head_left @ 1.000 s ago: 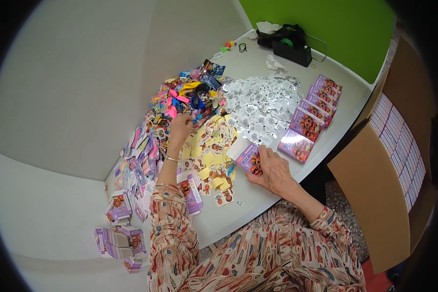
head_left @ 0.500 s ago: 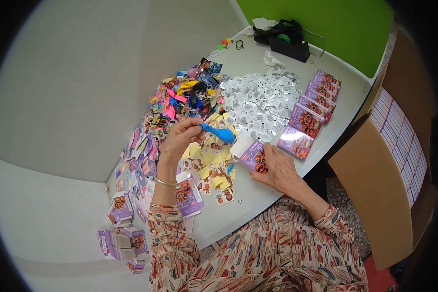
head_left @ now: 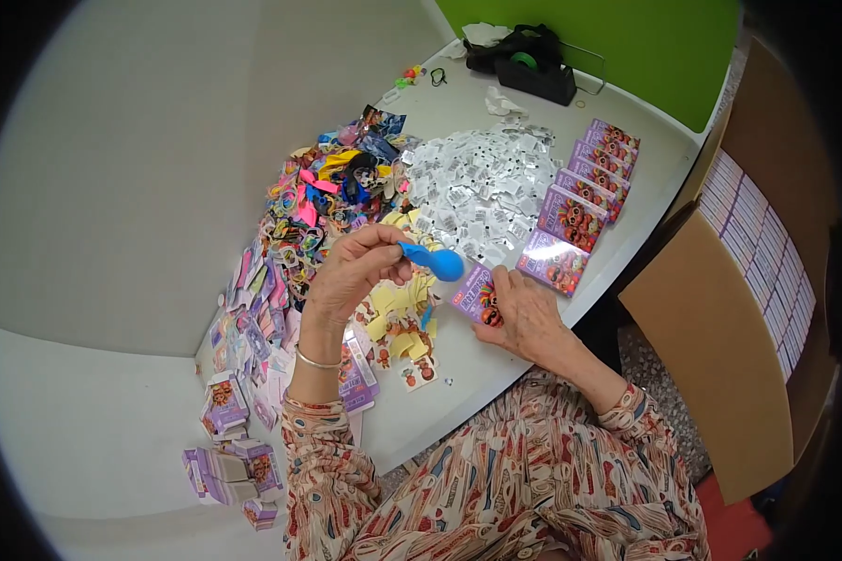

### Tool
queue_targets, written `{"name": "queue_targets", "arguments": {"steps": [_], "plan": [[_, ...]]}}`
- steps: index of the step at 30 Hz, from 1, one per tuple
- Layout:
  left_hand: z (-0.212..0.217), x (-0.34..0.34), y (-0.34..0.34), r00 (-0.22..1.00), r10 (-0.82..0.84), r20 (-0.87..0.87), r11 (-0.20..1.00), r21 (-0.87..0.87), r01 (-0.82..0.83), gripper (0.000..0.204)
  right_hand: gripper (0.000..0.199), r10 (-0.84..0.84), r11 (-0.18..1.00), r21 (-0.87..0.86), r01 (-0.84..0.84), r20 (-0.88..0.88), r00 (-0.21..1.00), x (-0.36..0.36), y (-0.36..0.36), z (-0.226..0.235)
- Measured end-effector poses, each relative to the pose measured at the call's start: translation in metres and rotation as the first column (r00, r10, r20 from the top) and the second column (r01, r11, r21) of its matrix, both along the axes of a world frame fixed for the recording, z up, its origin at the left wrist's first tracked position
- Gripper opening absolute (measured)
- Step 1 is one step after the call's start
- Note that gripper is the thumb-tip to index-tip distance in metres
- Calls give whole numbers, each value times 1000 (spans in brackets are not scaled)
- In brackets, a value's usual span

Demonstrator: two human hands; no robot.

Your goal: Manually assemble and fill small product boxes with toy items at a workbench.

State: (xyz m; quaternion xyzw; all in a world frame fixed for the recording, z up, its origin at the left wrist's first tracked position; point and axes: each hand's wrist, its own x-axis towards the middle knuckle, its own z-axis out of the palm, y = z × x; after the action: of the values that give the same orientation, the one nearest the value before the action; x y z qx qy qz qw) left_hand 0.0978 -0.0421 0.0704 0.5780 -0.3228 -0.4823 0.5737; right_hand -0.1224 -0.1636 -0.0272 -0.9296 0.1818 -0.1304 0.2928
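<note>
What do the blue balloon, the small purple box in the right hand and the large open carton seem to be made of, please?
Blue balloon: probably latex, smooth with a soft sheen; its neck looks limp. Small purple box: likely thin printed card, by its flat face and straight edges; gloss hard to judge. Large open carton: seemingly cardboard, matte brown, with broad stiff flaps.

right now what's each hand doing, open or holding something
Left hand: closed, fingers pinching the blue balloon by its narrow end.
Right hand: closed on the small purple box.
</note>
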Motion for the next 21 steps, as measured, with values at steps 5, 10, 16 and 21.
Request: {"name": "queue_targets", "arguments": {"steps": [5,10,16,21], "plan": [[-31,-12,-12,973,-63,222,993,112,38,13,64,-14,1000,14,14,21,1000,-7,-2,6],[-54,-60,-19,521,0,853,1000,-16,26,19,63,-16,1000,28,14,69,997,-7,-1,3],[-44,-83,-25,678,181,713,982,-97,-160,20,62,-66,996,68,61,71,995,-9,-2,2],[-45,-84,-15,457,96,884,995,-73,-67,19,62,-60,996,81,49,137,989,-7,1,3]]}}
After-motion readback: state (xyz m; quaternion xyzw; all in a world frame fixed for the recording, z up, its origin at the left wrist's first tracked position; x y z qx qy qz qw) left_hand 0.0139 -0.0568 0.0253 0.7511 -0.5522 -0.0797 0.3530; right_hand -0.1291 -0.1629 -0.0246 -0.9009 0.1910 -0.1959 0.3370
